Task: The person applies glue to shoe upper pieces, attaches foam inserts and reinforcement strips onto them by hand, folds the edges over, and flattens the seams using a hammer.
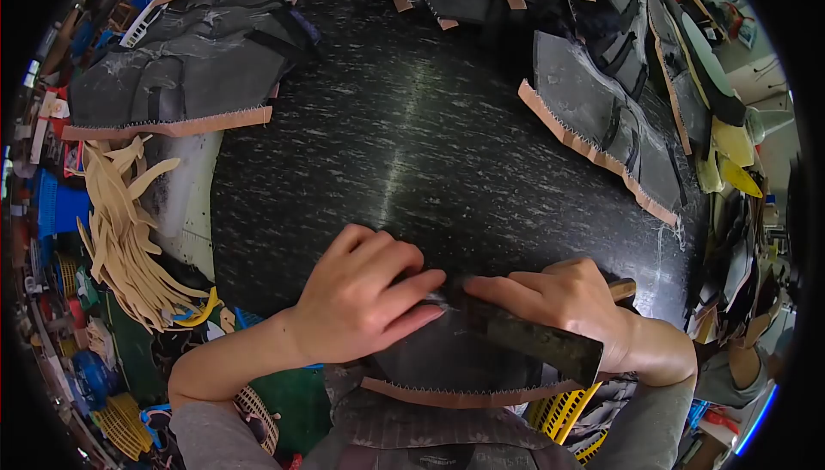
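Note:
A dark grey panel [464,358] with a stitched tan strip along its near edge lies at the table's front, close to my body. My left hand [361,294] is curled at the panel's far left part, its thumb and index finger closing on it. My right hand [563,298] is wrapped around a flat, dark metal blade-like tool [541,341], which slants over the panel's right side. The index finger points toward my left fingertips. A wooden piece [623,289] shows behind the right hand; I cannot tell whether it is the tool's handle.
The black speckled tabletop [412,152] curves ahead of me. More stitched panels lie at left [180,83], at right [610,118] and along the far edge. Tan strips [129,229] hang at left. Yellow baskets [563,414] stand below. Another person's arm [743,363] shows at far right.

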